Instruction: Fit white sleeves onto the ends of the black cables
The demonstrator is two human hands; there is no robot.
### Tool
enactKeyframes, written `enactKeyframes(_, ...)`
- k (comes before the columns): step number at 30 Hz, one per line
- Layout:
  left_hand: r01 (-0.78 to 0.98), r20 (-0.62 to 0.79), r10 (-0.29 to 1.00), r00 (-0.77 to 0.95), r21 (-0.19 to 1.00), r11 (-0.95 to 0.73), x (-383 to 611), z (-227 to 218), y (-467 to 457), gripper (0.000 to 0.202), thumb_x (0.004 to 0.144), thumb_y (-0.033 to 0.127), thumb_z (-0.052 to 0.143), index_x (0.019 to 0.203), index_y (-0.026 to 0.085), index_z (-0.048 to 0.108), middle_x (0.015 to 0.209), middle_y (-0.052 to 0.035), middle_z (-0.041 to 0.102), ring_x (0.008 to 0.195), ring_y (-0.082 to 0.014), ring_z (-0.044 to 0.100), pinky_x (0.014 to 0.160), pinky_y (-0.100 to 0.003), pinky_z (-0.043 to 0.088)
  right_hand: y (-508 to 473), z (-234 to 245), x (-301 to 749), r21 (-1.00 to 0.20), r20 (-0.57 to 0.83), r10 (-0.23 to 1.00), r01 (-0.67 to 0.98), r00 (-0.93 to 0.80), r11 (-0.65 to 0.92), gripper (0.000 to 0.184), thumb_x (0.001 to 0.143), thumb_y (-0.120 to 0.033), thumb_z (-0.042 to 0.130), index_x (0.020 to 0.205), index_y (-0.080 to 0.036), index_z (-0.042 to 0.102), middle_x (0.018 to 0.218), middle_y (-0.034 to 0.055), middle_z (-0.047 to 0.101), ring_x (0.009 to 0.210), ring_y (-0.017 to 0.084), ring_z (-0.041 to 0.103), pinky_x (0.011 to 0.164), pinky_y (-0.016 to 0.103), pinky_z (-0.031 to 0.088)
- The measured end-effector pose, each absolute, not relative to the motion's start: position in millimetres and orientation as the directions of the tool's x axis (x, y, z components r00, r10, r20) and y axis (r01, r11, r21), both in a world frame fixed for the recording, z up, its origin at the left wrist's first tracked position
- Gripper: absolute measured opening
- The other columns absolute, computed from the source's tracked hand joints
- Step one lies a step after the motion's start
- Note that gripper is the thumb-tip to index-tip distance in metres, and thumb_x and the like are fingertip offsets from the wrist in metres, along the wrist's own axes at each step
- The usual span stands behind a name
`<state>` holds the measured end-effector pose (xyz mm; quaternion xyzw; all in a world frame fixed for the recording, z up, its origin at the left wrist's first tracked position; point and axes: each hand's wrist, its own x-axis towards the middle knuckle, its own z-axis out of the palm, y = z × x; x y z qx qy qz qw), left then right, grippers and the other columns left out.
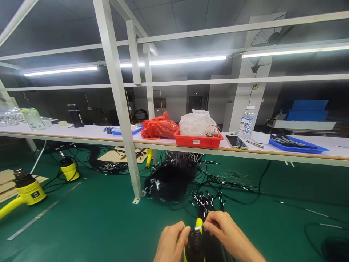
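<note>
At the lower middle, my left hand (173,241) and my right hand (227,233) are both closed in a pinch, one on either side of a short white sleeve (198,228). The sleeve appears to sit on a thin dark cable, whose ends are hidden by my fingers. Just below it, a black and yellow heat gun (195,244) stands with its nozzle pointing up. Beside and beyond my right hand lies a bundle of black cables (204,205), with white and red marks near the tips.
A large coil of black cables (171,178) lies on the green mat (103,225). More heat guns (29,191) stand at left, near a steel ruler (45,211). A white post (120,91) holds up the shelf, which bears a red bin (197,141), a phone (236,142) and a blue tray (297,145).
</note>
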<state>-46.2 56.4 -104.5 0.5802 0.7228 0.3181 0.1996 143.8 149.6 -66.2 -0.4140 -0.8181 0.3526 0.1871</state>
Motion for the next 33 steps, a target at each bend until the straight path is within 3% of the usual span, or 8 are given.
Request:
enactKeyframes(6, 0.692, 0.175, 0.972, -0.155, 0.722, -0.02, -48, -104, 58, 0.022, 0.094, 0.037, 0.046, 0.079, 0.023, 0.055, 0.081, 0.0018, 0.063, 0.079, -0.0156, 0.06, 0.077, -0.024, 0.046, 150, -71, 144, -0.758, 0.042, 0.815, 0.513, -0.579, 0.403, 0.021, 0.09, -0.033, 0.052, 0.079, -0.021, 0.064, 0.082, 0.0005, 0.066, 0.084, 0.02, 0.056, 0.074, 0.029, 0.04)
enactKeyframes(12, 0.731, 0.223, 0.94, -0.259, 0.681, 0.04, -47, -117, 57, 0.038, 0.096, 0.046, 0.042, 0.068, 0.025, 0.055, 0.065, 0.0034, 0.061, 0.073, -0.0164, 0.06, 0.078, -0.024, 0.047, 151, -77, 145, -0.741, 0.029, 0.811, 0.531, -0.585, 0.41, 0.028, 0.093, -0.038, 0.048, 0.076, -0.022, 0.064, 0.077, -0.0003, 0.064, 0.081, 0.02, 0.054, 0.071, 0.029, 0.038)
enactKeyframes(19, 0.711, 0.18, 0.967, -0.18, 0.703, 0.002, -48, -109, 56, 0.035, 0.097, 0.047, 0.038, 0.082, 0.023, 0.059, 0.078, 0.0008, 0.065, 0.076, -0.0162, 0.059, 0.075, -0.024, 0.046, 153, -79, 142, -0.76, 0.032, 0.822, 0.52, -0.568, 0.389, 0.025, 0.089, -0.036, 0.051, 0.073, -0.021, 0.062, 0.074, -0.0001, 0.062, 0.076, 0.019, 0.054, 0.066, 0.027, 0.038)
enactKeyframes(24, 0.731, 0.168, 0.957, -0.236, 0.68, 0.061, -48, -121, 59, 0.058, 0.098, 0.058, 0.023, 0.064, 0.023, 0.055, 0.064, 0.0001, 0.06, 0.071, -0.018, 0.058, 0.072, -0.027, 0.044, 149, -79, 144, -0.722, 0.007, 0.819, 0.564, -0.573, 0.401, 0.035, 0.094, -0.039, 0.043, 0.069, -0.022, 0.06, 0.07, -0.0002, 0.061, 0.077, 0.02, 0.054, 0.067, 0.028, 0.037)
enactKeyframes(28, 0.704, 0.213, 0.959, -0.187, 0.71, -0.02, -47, -124, 63, 0.056, 0.096, 0.064, 0.027, 0.073, 0.023, 0.057, 0.071, 0.0003, 0.063, 0.069, -0.0164, 0.057, 0.067, -0.025, 0.043, 147, -79, 141, -0.746, 0.05, 0.83, 0.532, -0.556, 0.401, 0.032, 0.095, -0.042, 0.045, 0.074, -0.022, 0.059, 0.075, -0.0007, 0.063, 0.077, 0.019, 0.054, 0.067, 0.027, 0.037)
enactKeyframes(33, 0.722, 0.296, 0.912, -0.286, 0.692, 0.002, -45, -135, 59, 0.063, 0.096, 0.065, 0.021, 0.083, 0.023, 0.066, 0.072, -0.0007, 0.065, 0.074, -0.0186, 0.06, 0.076, -0.029, 0.045, 145, -82, 139, -0.689, 0.022, 0.834, 0.596, -0.551, 0.412, 0.041, 0.097, -0.044, 0.037, 0.069, -0.022, 0.056, 0.075, 0.0019, 0.064, 0.079, 0.021, 0.056, 0.071, 0.029, 0.038)
